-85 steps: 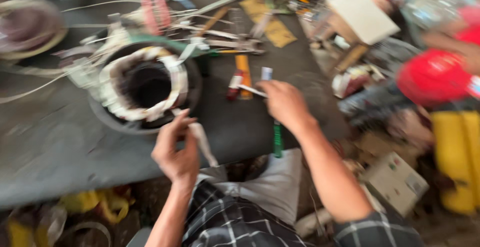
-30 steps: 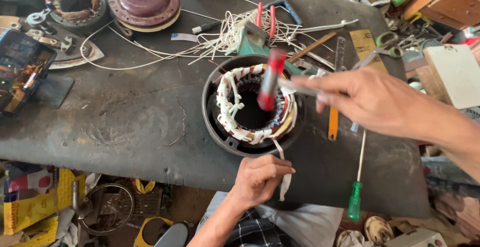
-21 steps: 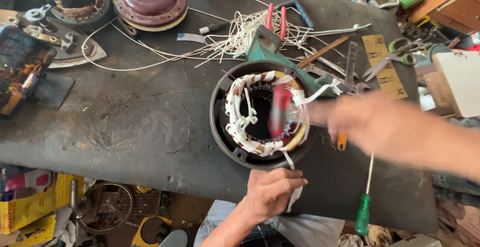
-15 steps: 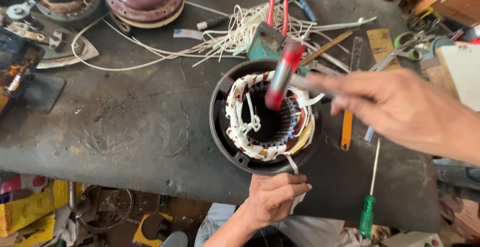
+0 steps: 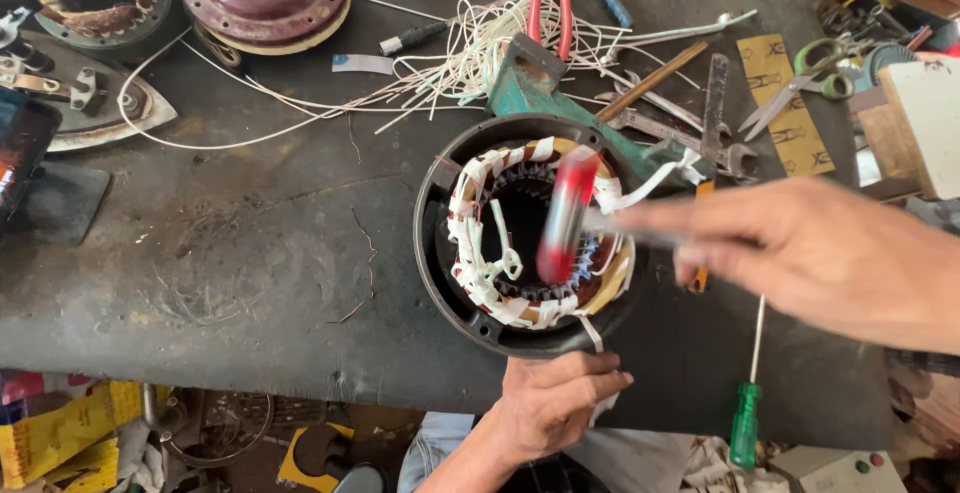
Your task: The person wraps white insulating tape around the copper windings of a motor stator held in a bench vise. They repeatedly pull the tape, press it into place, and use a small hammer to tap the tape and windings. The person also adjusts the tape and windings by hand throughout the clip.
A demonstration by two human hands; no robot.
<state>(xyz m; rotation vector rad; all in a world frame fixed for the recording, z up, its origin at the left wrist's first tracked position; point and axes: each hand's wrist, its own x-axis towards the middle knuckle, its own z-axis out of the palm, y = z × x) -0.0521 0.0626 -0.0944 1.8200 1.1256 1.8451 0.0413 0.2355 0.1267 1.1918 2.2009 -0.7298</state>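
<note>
Your right hand [image 5: 800, 253] grips the handle of a small red-headed mallet [image 5: 563, 215], fingers wrapped around it. Its blurred head now sits low over the white-taped windings of the motor stator [image 5: 530, 238]; half a second ago it was raised higher, so you appear to be tapping the coils down repeatedly. The stator rests on the dark worktop [image 5: 230, 253], near the front edge, where it was before. Your left hand [image 5: 550, 403] stays curled against the stator's near rim, pinching a white strip there. A green screwdriver [image 5: 745, 408] lies just right.
</note>
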